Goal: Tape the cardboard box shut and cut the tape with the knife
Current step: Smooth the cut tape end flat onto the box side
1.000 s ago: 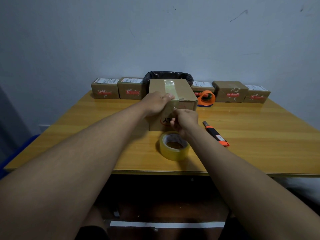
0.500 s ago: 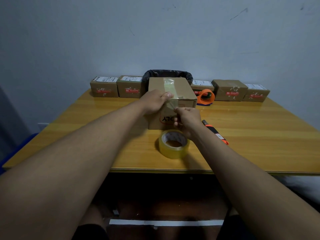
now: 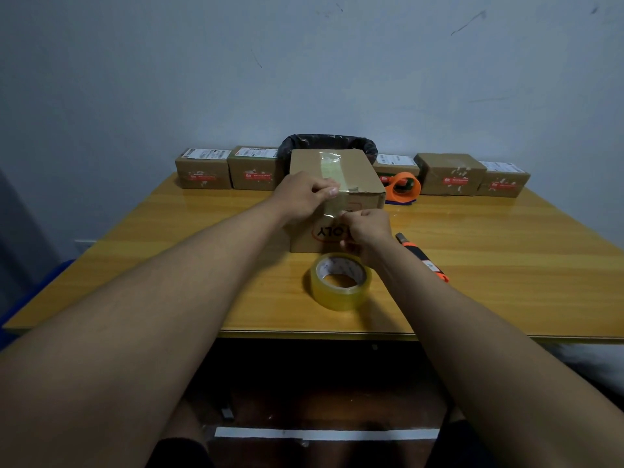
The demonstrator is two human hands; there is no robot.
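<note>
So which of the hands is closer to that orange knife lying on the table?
The right. The right hand is at the box's front face, just beside the knife tip. The left hand is further away, at the box's top front edge.

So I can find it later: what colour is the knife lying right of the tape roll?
Black with orange ends, seen in the head view: the knife.

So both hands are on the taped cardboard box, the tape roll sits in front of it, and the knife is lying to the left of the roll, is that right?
Not quite: the head view shows the knife lying right of the tape roll, not left. The rest holds: left hand and right hand are on the cardboard box.
</note>
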